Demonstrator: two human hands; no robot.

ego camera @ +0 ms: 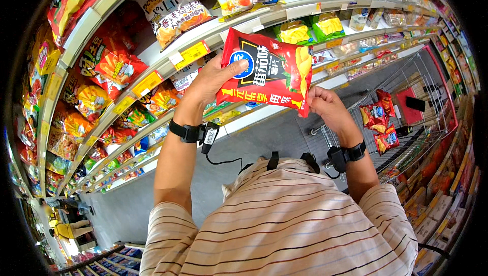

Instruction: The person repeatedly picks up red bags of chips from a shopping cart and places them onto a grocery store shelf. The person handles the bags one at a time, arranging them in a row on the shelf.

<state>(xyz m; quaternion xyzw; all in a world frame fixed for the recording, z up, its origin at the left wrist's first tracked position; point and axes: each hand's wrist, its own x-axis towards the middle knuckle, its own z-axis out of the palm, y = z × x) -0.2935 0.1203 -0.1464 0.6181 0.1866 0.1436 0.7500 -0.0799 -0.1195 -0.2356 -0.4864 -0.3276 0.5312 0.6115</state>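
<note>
My left hand (219, 76) grips the left end of a red bag of tomato-flavor potato chips (284, 66), its thumb pressed on the round blue logo. At the bag's lower right corner, the fingers of my right hand (324, 104) pinch the edge. The bag is held up in front of the snack shelves, its printed front towards me. Several similar red chip bags (375, 116) lie in a metal shopping cart (450, 104) on the right, along with a dark phone (415, 104).
Tiered shelves (232, 34) with bagged snacks and yellow price tags curve across the front and left. More shelves (438, 215) stand at the right, behind the cart. Grey floor (236, 165) lies below my arms. A person in yellow (68, 230) is far off at the lower left.
</note>
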